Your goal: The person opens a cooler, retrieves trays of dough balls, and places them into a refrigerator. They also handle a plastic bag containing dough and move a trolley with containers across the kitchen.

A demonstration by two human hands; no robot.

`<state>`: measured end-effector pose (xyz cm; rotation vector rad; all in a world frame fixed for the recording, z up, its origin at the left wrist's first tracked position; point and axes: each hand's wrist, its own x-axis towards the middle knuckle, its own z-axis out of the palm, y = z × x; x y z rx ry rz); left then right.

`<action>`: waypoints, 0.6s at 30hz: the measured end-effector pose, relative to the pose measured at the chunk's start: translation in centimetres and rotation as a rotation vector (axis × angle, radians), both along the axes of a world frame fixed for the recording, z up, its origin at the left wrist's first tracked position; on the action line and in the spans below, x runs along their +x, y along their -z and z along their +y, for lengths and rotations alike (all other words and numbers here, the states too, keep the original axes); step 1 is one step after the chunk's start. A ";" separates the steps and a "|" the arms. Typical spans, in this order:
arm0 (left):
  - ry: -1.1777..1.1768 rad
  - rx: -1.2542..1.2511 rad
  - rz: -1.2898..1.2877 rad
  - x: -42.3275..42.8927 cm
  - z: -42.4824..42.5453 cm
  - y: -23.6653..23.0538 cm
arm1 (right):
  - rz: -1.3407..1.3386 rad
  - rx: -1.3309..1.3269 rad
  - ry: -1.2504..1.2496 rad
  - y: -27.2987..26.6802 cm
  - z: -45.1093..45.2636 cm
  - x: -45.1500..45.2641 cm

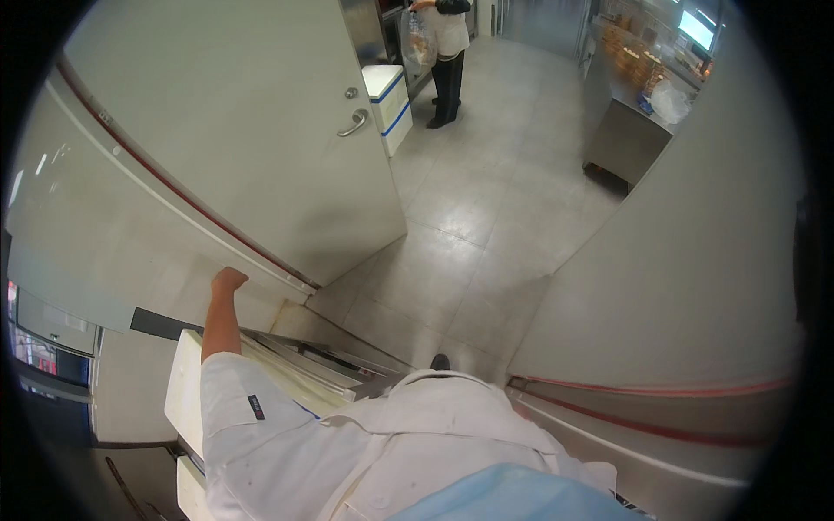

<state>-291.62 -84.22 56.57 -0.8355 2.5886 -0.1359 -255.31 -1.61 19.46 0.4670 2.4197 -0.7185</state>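
My left hand [229,279] reaches out to the left, against or just in front of the pale wall panel [156,254] beside the door frame. Its fingers look curled, and nothing can be made out in them. Under that forearm lies a white box [184,391], partly covered by my sleeve, with a metal edge [319,368] along its far side. My right hand is out of view. Ahead to the left a pale door [260,130] with a lever handle [354,122] stands swung away from its frame. Another pale door [677,260] stands to the right.
A person [449,58] stands beyond the doorway, one hand on a clear plastic bag [418,42]. White boxes with blue bands [391,107] are stacked behind the door's edge. At right, a steel counter [629,140] bears a white plastic bag [670,102]. Tiled floor [449,241] runs between.
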 end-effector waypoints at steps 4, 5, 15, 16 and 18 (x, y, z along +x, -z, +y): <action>-0.200 -0.009 -0.056 0.8 0.2 1.5 | 0.001 -0.040 0.132 0.7 -0.3 -7.9; -0.269 -0.029 -0.039 1.4 0.6 1.9 | -0.012 -0.063 0.147 0.8 -0.4 -10.2; -0.356 -0.284 0.146 11.5 5.6 7.3 | -0.175 -0.103 0.029 -4.4 -1.6 -32.5; -0.395 -0.229 0.192 12.7 7.1 7.4 | -0.179 -0.120 0.007 -4.5 -1.6 -34.6; -0.378 -0.236 0.236 14.5 10.9 7.5 | -0.169 -0.154 -0.027 -3.7 -1.4 -39.5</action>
